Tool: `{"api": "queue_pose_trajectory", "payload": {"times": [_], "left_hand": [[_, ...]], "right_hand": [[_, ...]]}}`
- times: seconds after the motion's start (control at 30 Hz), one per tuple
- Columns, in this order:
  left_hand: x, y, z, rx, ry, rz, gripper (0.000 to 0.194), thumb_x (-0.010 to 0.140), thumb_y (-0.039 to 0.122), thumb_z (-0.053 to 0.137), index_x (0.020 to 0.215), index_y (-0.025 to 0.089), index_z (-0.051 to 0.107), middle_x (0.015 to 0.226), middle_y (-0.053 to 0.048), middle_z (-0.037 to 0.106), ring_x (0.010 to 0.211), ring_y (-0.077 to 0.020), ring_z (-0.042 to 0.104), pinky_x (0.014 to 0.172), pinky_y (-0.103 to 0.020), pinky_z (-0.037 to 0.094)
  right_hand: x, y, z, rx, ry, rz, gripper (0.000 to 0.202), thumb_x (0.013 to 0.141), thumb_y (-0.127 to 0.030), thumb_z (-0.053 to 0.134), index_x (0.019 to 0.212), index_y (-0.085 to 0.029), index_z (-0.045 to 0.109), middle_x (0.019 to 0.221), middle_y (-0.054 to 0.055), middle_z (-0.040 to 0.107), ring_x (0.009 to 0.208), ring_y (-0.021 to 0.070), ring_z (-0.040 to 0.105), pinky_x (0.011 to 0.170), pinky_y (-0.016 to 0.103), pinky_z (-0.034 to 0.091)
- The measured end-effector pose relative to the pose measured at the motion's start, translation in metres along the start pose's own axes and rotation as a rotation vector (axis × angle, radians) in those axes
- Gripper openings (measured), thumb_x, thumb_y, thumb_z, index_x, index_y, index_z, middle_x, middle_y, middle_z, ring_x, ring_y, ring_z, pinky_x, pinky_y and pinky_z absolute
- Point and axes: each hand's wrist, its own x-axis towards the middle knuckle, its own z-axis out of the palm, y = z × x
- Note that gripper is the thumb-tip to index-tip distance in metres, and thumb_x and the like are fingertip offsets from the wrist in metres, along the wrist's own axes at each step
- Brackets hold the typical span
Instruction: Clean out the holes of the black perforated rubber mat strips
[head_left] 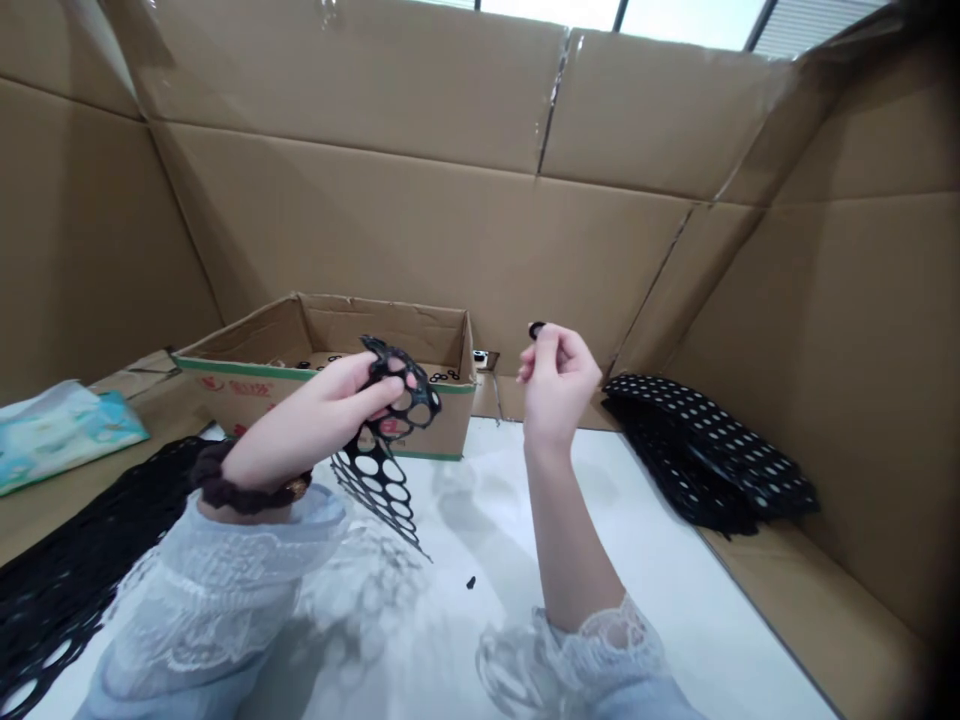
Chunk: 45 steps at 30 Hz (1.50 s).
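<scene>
Grip, left hand: thumb and fingers closed on the bunched upper end of a black perforated sheet, its tail hanging above the white tabletop. Right hand: fingertips pinching a small black round piece, raised well above the tabletop. Sheet judged light and limp, thin webs liable to tear; best held across several webs. Round piece judged light, easily dropped; hold by its edge. Beyond the left hand: cardboard box containing small black rings.
</scene>
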Motion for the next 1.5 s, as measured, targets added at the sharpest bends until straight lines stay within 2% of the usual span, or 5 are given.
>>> {"api": "queue_pose_trajectory", "payload": {"times": [0.3,0.47,0.6,1.1,1.5], "left_hand": [[0.001,-0.001,-0.003,0.072,0.080,0.043,0.032,0.070,0.039,0.061,0.094,0.020,0.051,0.079,0.000,0.054,0.064,-0.0116,0.051,0.047,-0.017,0.042],[0.004,-0.001,0.001,-0.103,0.144,-0.010,0.030,0.070,0.036,0.061,0.093,0.018,0.055,0.080,0.000,0.054,0.058,-0.0090,0.048,0.044,-0.017,0.040],[0.007,-0.005,0.004,-0.236,0.164,-0.048,0.025,0.069,0.036,0.062,0.081,0.015,0.057,0.066,0.001,0.050,0.049,-0.0063,0.042,0.041,-0.016,0.036],[0.009,-0.007,0.008,-0.097,0.110,0.030,0.025,0.068,0.032,0.063,0.087,0.017,0.060,0.082,-0.001,0.063,0.079,-0.0160,0.057,0.067,-0.023,0.044],[0.003,0.002,-0.002,0.006,0.009,-0.054,0.027,0.070,0.030,0.059,0.094,0.019,0.062,0.091,-0.003,0.065,0.086,-0.0196,0.059,0.064,-0.024,0.048]], "right_hand": [[-0.002,0.064,0.032,-0.377,-0.500,-0.110,0.018,0.075,-0.020,0.050,0.086,-0.016,0.063,0.093,0.008,0.064,0.103,0.0222,0.046,0.092,0.040,0.035],[-0.005,0.014,0.012,-0.099,-0.344,-0.093,0.023,0.084,-0.031,0.039,0.096,-0.019,0.055,0.091,0.006,0.062,0.088,0.0148,0.056,0.081,0.031,0.044],[-0.016,-0.025,0.008,0.054,-0.576,-0.049,0.035,0.078,-0.032,0.053,0.111,-0.026,0.045,0.090,0.001,0.060,0.074,0.0106,0.058,0.070,0.025,0.047],[-0.018,-0.026,0.012,0.051,-0.720,0.157,0.020,0.072,-0.031,0.059,0.083,-0.015,0.062,0.067,0.002,0.062,0.062,0.0111,0.058,0.060,0.025,0.047],[-0.004,0.004,0.010,0.016,-0.033,-0.034,0.026,0.083,-0.035,0.041,0.096,-0.018,0.057,0.084,0.005,0.062,0.070,0.0114,0.058,0.062,0.025,0.047]]}}
